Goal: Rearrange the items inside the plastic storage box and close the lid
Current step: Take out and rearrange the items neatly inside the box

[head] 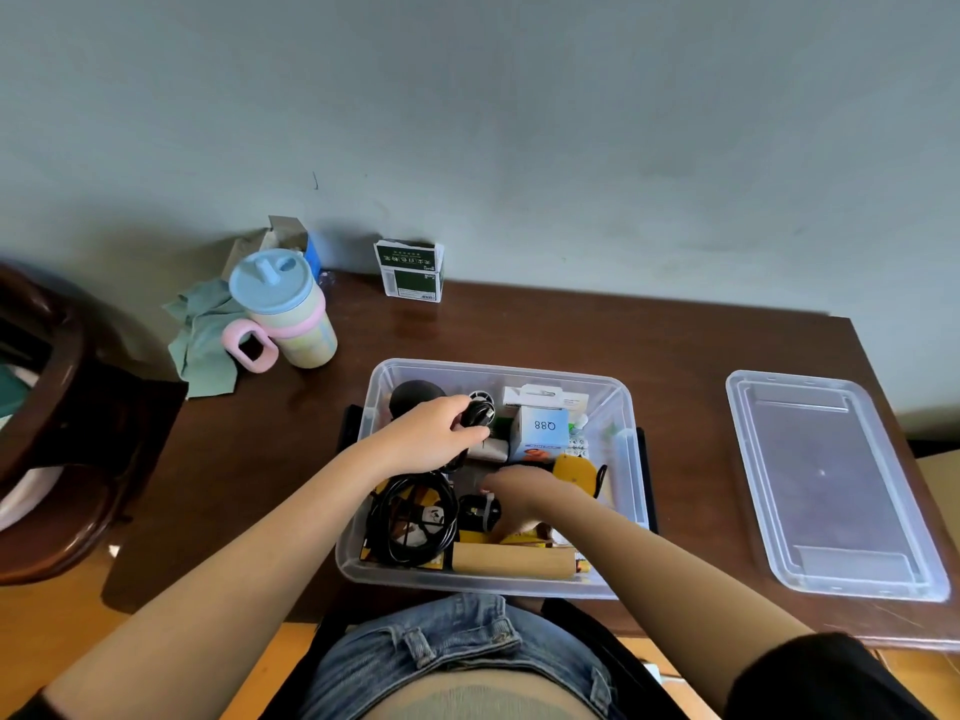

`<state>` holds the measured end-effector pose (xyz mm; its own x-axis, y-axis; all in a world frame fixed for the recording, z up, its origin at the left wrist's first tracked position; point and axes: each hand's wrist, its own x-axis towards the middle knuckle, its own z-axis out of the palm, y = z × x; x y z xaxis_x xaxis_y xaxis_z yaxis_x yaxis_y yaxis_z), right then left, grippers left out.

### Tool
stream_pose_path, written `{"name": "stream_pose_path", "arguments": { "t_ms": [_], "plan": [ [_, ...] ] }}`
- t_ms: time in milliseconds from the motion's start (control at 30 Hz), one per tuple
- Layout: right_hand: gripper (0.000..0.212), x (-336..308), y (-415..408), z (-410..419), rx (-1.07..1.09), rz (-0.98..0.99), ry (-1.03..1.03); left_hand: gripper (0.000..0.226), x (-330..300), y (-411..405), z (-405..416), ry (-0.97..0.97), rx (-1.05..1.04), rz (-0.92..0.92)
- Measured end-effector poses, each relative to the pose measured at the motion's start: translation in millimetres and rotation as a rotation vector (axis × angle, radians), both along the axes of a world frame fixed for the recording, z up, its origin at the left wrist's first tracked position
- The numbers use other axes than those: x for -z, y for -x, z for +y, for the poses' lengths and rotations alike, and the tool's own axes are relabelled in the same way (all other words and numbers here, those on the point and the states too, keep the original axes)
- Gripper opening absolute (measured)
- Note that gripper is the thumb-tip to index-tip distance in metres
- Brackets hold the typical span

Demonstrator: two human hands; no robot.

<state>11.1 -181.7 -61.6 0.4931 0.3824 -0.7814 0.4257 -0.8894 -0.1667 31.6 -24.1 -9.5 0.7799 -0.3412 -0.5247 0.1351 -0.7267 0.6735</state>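
Denim shorts [457, 652] fill the near edge, just before the clear plastic storage box [363, 511], which sits on the dark bench [675, 345] at its front. Inside, the left hand [431, 439] grips a small black cable bundle [478, 413] above a larger coiled black cable [410, 517]. Beside it, the right hand [519, 491] reaches down among the items; its grasp cannot be told. Well right lies the lid [831, 485], off. At the far left stands a lidded cup [285, 309].

Both forearms are bare, with a black sleeve [826, 678] covering the right upper arm at the lower right of the frame. Faded blue denim shorts [457, 652] with belt loops fill the bottom centre.
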Motion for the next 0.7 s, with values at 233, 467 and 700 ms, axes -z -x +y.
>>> {"name": "stream_pose_path", "arguments": {
  "t_ms": [233, 467, 700],
  "plan": [
    [0.048, -32.5, -2.9, -4.9, -0.008, 0.086, -0.018, 0.032, -5.1, 0.7, -6.2, 0.069, 0.025, -0.032],
    [0.026, -77.9, 7.4, -49.5, -0.014, -0.079, 0.123, 0.018, -6.5, 2.9, -21.8, 0.029, 0.241, 0.031],
    [0.016, -78.3, 21.1, -58.3, -0.011, -0.127, 0.230, 0.041, 3.2, 15.8, -58.5, -0.091, 0.411, 0.024]
  ]
}}
